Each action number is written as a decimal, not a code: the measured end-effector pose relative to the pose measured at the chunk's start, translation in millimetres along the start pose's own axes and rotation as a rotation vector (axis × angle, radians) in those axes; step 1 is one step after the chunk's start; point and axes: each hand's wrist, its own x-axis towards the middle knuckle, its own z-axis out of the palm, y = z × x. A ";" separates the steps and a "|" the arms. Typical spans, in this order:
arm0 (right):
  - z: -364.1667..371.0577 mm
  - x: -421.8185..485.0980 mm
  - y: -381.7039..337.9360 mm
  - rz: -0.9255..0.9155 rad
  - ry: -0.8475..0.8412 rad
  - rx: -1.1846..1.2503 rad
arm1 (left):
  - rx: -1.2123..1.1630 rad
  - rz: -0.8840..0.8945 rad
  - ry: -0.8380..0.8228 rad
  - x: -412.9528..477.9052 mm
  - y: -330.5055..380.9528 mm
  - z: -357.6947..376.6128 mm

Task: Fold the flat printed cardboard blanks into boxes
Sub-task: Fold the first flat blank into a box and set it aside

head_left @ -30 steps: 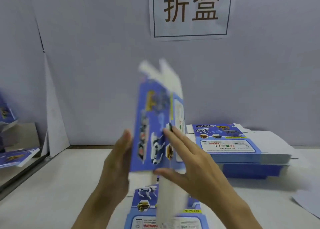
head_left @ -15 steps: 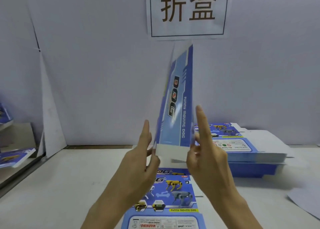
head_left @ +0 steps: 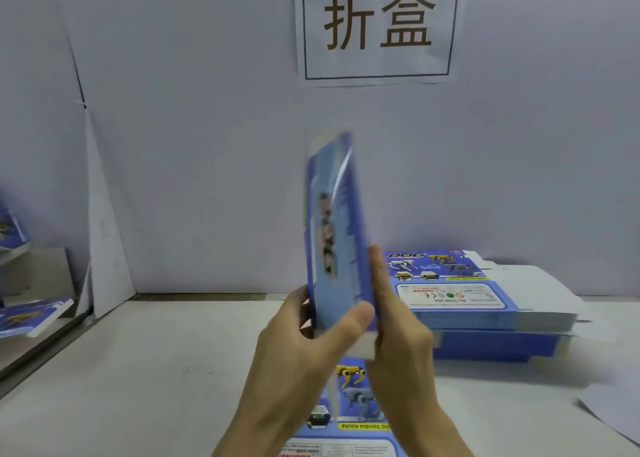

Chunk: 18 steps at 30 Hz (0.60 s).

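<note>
A blue printed cardboard box [head_left: 334,228] stands upright in the air in front of me, blurred by motion. My left hand [head_left: 298,349] grips its lower end, thumb across the front face. My right hand [head_left: 398,335] holds the right side, with the index finger straight up along the edge. Another flat printed blank [head_left: 349,418] lies on the table under my hands. A stack of flat blanks [head_left: 478,301] sits to the right.
The white table [head_left: 138,370] ends at a grey wall carrying a paper sign [head_left: 377,24]. Blue boxes [head_left: 31,314] lie on a lower surface at far left. A white sheet [head_left: 616,415] lies at the right edge.
The box has dropped lower and turned. Both hands, which had straight fingers beside its bottom end, now grip its lower part.
</note>
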 end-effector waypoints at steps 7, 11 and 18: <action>11.8 -3.9 -17.2 -0.192 -0.167 -0.097 | -0.161 -0.139 0.089 4.1 -7.7 -2.3; 5.7 -1.3 -19.1 -0.200 -0.163 -0.012 | -0.239 -0.148 0.008 14.5 -4.5 -6.9; 3.4 5.3 -23.0 -0.234 -0.049 -0.177 | -0.213 0.056 0.093 6.5 -4.4 -3.6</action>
